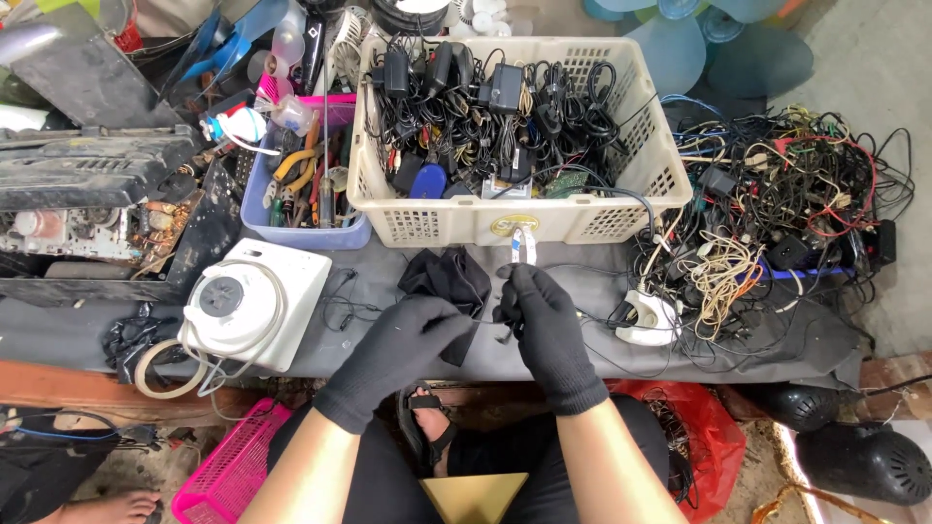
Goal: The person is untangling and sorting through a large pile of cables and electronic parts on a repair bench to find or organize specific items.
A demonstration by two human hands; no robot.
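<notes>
Gripping a thin wire [482, 321] between both black-gloved hands, the person worked over a grey mat [602, 291]. The left hand [403, 351] pinched one end; the right hand [544, 315] also clasped small pliers [524, 245], just before a cream basket [544, 221] of chargers.

two gloved hands [476, 330], one cream basket [641, 155], one blue tray [254, 209], one pink basket [228, 471], one white device [282, 277]

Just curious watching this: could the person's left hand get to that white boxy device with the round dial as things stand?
Probably yes: the white device lies just beside the left hand with bare grey mat between, though that hand is pinching a thin wire.
</notes>
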